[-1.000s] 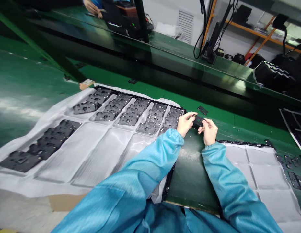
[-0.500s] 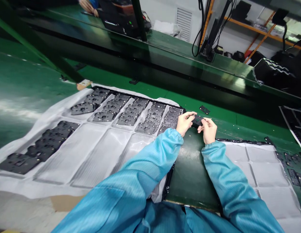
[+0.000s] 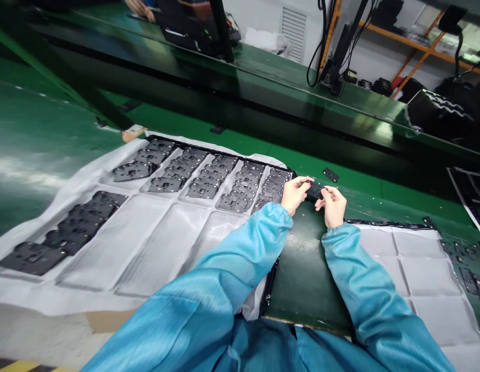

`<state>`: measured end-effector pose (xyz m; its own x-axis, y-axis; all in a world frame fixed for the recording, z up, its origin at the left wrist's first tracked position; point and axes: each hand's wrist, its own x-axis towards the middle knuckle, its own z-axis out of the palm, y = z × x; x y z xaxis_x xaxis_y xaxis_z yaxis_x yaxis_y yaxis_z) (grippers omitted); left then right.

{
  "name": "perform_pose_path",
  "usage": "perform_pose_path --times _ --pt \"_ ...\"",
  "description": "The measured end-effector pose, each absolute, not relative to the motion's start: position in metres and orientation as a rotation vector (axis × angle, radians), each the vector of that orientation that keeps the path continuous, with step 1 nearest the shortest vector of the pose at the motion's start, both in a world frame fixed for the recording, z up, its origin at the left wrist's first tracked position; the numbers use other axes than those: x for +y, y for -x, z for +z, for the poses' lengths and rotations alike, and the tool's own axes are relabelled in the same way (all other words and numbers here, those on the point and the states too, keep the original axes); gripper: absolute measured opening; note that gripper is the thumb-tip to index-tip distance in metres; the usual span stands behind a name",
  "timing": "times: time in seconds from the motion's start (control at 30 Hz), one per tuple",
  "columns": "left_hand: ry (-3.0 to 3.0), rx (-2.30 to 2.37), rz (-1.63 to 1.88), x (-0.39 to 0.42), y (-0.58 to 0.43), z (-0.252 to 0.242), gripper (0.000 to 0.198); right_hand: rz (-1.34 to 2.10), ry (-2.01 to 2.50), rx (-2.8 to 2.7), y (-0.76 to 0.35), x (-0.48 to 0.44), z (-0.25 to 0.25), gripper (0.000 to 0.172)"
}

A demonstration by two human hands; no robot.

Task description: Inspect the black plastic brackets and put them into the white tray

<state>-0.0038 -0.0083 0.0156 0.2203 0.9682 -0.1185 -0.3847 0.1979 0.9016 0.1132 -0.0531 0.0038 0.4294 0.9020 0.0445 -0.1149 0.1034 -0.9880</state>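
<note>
Between my two hands is a small black plastic plate (image 3: 314, 191), held above the green bench. My left hand (image 3: 296, 195) pinches its left end with thumb and fingers. At the other end, my right hand (image 3: 331, 205) grips it with the fingertips. A similar black part (image 3: 330, 174) lies on the bench just beyond my hands. To the left is a tray (image 3: 146, 222) lined with white sheeting. Its far compartments hold overlapping rows of black plates (image 3: 208, 175), and one near-left compartment holds more plates (image 3: 80, 222).
At right, a second white-lined tray (image 3: 426, 274) lies on the bench, with loose black parts (image 3: 472, 279) beyond its right side. A green post (image 3: 69, 77) slants down at the left. Across the far bench, another person's hand (image 3: 141, 9) shows near black equipment (image 3: 193, 28).
Both hands stay nearly in place with the black plastic plate between them. The view has shifted slightly, and little else differs.
</note>
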Motion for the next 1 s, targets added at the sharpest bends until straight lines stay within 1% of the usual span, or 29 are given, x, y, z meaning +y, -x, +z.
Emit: perform_pose_path --times 0.27,0.4,0.67,0.77,0.87,0.93,1.0 --pt "-0.905 0.765 1.087 -0.009 0.008 0.018 0.037 0.892 1.226 -0.776 -0.116 -0.052 0.003 0.029" --pt "-0.909 0.792 1.107 -0.010 0.007 0.018 0.029 0.907 1.212 -0.787 -0.115 -0.053 0.003 0.029" --pt "-0.946 0.940 1.186 -0.006 0.003 0.013 0.021 0.930 1.237 -0.814 -0.115 -0.054 0.006 0.027" --pt "-1.065 1.022 1.262 -0.011 0.002 0.021 0.015 0.867 1.279 -0.820 -0.114 -0.060 0.013 0.023" --pt "-1.184 0.947 1.283 -0.009 -0.002 0.024 0.017 0.753 1.267 -0.746 -0.113 -0.054 0.014 0.014" --pt "-1.196 0.979 1.283 -0.006 -0.001 0.027 0.020 0.710 1.222 -0.719 -0.109 -0.047 0.014 0.008" --pt "-1.256 0.980 1.244 -0.007 0.009 0.040 0.018 0.688 1.193 -0.781 -0.108 -0.045 0.018 0.004"
